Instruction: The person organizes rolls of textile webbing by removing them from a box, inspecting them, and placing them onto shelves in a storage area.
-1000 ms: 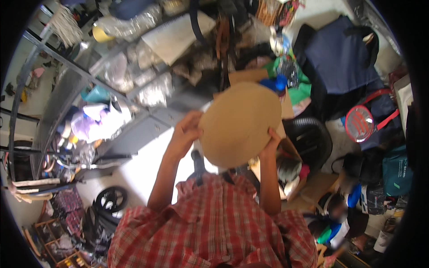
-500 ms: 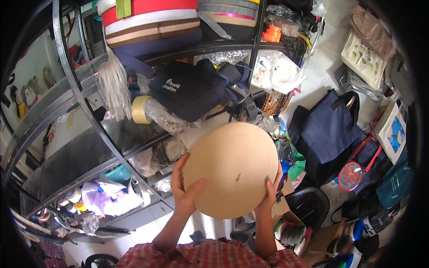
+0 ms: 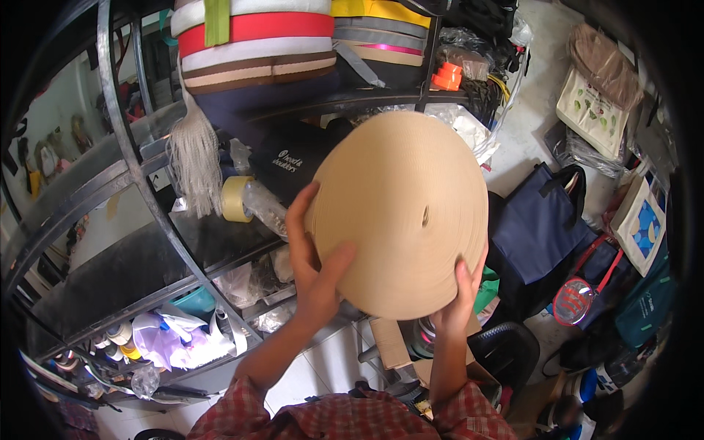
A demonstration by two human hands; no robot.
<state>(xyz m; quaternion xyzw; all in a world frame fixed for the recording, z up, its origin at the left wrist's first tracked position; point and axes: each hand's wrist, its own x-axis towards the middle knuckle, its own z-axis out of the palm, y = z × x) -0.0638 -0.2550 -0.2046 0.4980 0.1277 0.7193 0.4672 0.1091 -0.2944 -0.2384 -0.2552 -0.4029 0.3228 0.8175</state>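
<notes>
A large beige roll of webbing [image 3: 396, 213], wound flat into a disc with a small slit at its core, is lifted in front of me. My left hand [image 3: 315, 268] grips its left edge, thumb lying across the flat face and fingers behind the rim. At the lower right edge my right hand [image 3: 463, 290] holds it the same way, with the thumb on the face. Behind the roll, a black bag [image 3: 293, 158] on the shelf is partly hidden.
Stacked webbing rolls [image 3: 257, 44] fill the top of the black metal rack [image 3: 132, 165]. A yellowish tape roll [image 3: 236, 199] lies on the shelf beside plastic bags. To the right hang a navy tote bag [image 3: 539, 224] and other bags. Below are a cardboard box [image 3: 392, 341] and a black chair [image 3: 513, 341].
Both hands have raised the beige roll upward and toward the shelf, so it looks larger and covers more of the black bag. The grip is unchanged.
</notes>
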